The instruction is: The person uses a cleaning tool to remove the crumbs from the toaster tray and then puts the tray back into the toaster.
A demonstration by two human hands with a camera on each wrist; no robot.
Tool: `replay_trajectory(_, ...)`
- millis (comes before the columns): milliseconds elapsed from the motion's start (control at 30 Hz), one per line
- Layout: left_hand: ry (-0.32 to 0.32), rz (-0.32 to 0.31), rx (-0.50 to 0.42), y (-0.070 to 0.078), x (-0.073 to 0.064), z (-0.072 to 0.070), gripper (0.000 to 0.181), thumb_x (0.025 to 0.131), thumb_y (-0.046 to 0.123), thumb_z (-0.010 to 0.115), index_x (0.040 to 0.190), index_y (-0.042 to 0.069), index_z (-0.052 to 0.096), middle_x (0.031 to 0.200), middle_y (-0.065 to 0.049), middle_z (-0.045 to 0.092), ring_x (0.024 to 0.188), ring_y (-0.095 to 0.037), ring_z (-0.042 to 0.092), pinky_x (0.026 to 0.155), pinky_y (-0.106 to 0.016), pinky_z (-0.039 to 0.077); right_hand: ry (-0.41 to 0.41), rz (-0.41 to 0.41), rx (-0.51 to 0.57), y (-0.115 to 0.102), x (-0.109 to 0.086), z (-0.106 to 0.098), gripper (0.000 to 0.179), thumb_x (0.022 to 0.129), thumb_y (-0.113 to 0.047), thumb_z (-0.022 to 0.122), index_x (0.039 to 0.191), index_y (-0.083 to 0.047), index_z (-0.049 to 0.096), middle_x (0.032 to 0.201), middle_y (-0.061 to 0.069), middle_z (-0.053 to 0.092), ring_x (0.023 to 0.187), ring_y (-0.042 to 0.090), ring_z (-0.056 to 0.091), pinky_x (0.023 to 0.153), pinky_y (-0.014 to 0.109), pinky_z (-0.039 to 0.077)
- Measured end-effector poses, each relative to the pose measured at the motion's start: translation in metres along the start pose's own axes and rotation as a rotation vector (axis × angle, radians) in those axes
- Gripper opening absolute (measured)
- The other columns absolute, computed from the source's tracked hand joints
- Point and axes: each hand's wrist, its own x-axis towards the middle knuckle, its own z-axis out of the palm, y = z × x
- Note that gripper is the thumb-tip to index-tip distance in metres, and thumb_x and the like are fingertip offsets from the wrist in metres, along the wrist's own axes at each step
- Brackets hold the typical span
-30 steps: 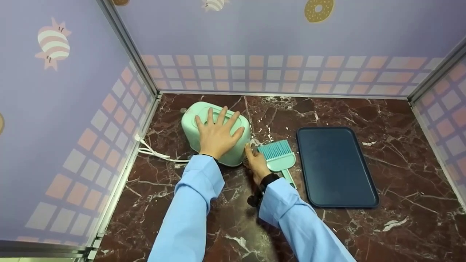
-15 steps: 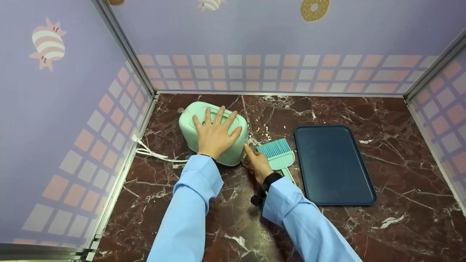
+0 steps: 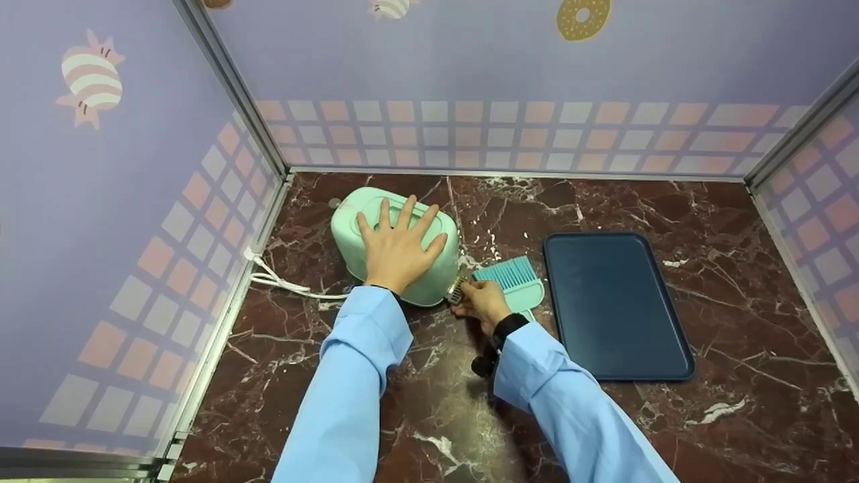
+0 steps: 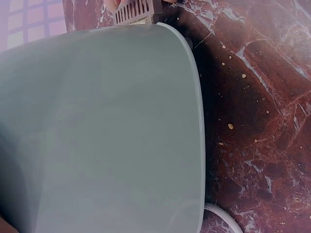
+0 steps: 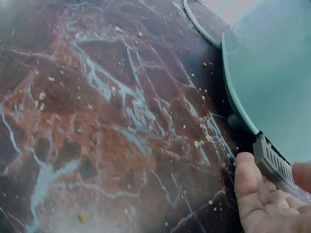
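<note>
A mint-green toaster (image 3: pixel 429 285) stands at the left of the marble-patterned surface. My left hand (image 3: pixel 401 255) lies spread across its top, covering much of the oval recess there. At the toaster's right end a grey slotted crumb tray (image 3: pixel 457 290) sticks out near the base. My right hand (image 3: pixel 484 302) pinches this tray, with the thumb on one side and the fingers beneath, as the right wrist view shows. The left wrist view shows the toaster's side (image 4: pixel 121 126) close up, with the tray's slotted end (image 4: pixel 136 10) at the top.
A teal brush with a dustpan-like head (image 3: pixel 523 292) lies just right of my right hand. Beyond it is a dark blue tray (image 3: pixel 617 308). A white cord (image 3: pixel 288 284) runs left from the toaster. Crumbs (image 5: pixel 42 96) dot the surface; patterned walls (image 3: pixel 429 67) enclose it.
My right hand has shifted slightly right and away from the toaster's end, and the slotted crumb tray now shows further out. The left hand stays on top of the toaster.
</note>
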Motion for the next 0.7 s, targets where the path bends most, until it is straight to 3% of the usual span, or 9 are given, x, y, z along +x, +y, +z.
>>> replay_trajectory(133, 0.000, -0.004, 0.000, 0.000, 0.000, 0.001, 0.065, 0.100, 0.075, 0.024, 0.159, 0.048, 0.028, 0.170, 0.004, 0.021, 0.155, -0.044, 0.011, 0.113, -0.078, -0.002, 0.011, 0.015, -0.004, 0.000, -0.001, -0.004, 0.027, 0.108, -0.009, 0.052, 0.118, 0.015, 0.059, 0.084, 0.020, 0.068, 0.060, 0.021, 0.070, 0.063, 0.032, 0.060)
replay_trajectory(400, -0.009, -0.005, 0.008, 0.002, 0.000, 0.000, 0.065, 0.100, 0.075, 0.022, 0.159, 0.050, 0.025, 0.170, 0.005, 0.021, 0.155, -0.044, 0.011, 0.113, -0.078, -0.002, 0.017, 0.031, 0.025, -0.001, -0.002, -0.009, 0.029, 0.107, -0.005, 0.050, 0.126, 0.017, 0.051, 0.103, 0.031, 0.064, 0.060, 0.023, 0.071, 0.065, 0.034, 0.062)
replay_trajectory(700, 0.010, -0.004, 0.006, 0.000, 0.000, 0.002, 0.065, 0.100, 0.075, 0.022, 0.159, 0.049, 0.026, 0.170, 0.005, 0.021, 0.155, -0.044, 0.012, 0.113, -0.077, -0.001, 0.023, 0.033, 0.012, -0.001, -0.003, -0.014, 0.028, 0.107, -0.003, 0.049, 0.126, 0.018, 0.051, 0.093, 0.025, 0.063, 0.060, 0.024, 0.070, 0.064, 0.036, 0.062)
